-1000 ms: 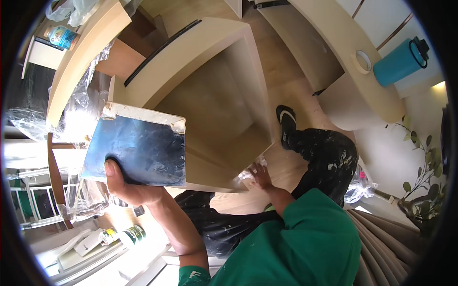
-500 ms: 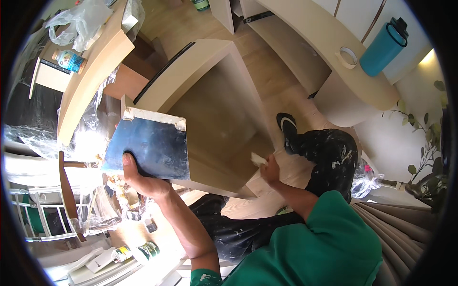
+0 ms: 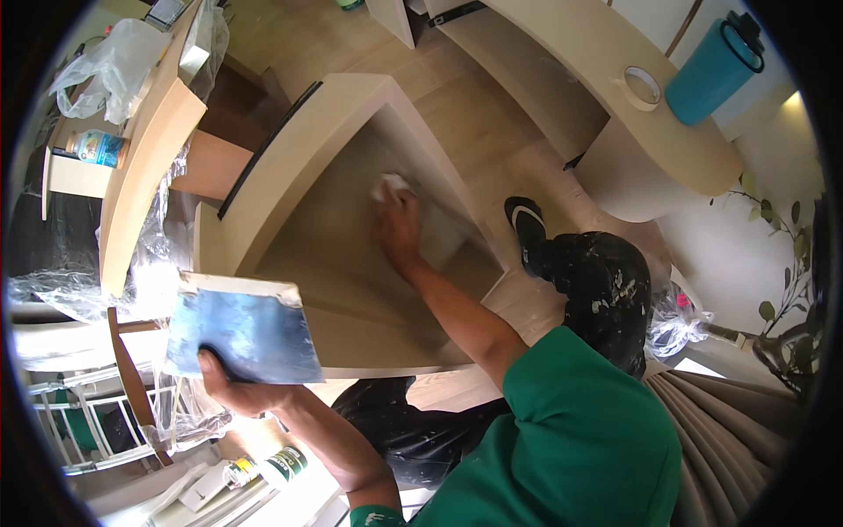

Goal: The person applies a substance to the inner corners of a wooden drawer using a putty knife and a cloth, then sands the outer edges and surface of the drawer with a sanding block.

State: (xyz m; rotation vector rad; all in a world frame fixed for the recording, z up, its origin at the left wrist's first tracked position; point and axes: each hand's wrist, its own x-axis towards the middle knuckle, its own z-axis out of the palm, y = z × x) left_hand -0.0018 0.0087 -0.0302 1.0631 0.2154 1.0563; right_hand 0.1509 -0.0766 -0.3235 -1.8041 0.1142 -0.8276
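Observation:
My left hand (image 3: 235, 392) grips a flat, bluish, shiny plasterer's blade (image 3: 241, 329) by its near edge, thumb on top. Off-white filler is smeared along the blade's far edge. Inside the open wooden cabinet carcass (image 3: 356, 101), my right hand (image 3: 399, 230) is closed on a small whitish pad (image 3: 392, 183), which seems to touch the inner panel. Whether that pad is cloth or paper I cannot tell. Slight blur covers the right hand, and its fingers partly hide the pad.
A curved wooden desk at right carries a tape roll (image 3: 641, 88) and a teal bottle (image 3: 713, 75). At left, another wooden unit (image 3: 149, 167) holds a plastic bag (image 3: 110, 75) and a small jar (image 3: 98, 147). A white rack (image 3: 92, 413) and paint-like tubs (image 3: 283, 465) lie lower left.
My right hand has moved from the cabinet's near right edge, left and away from me into its interior, pad still held. The left hand has lowered the blade toward me and slightly left.

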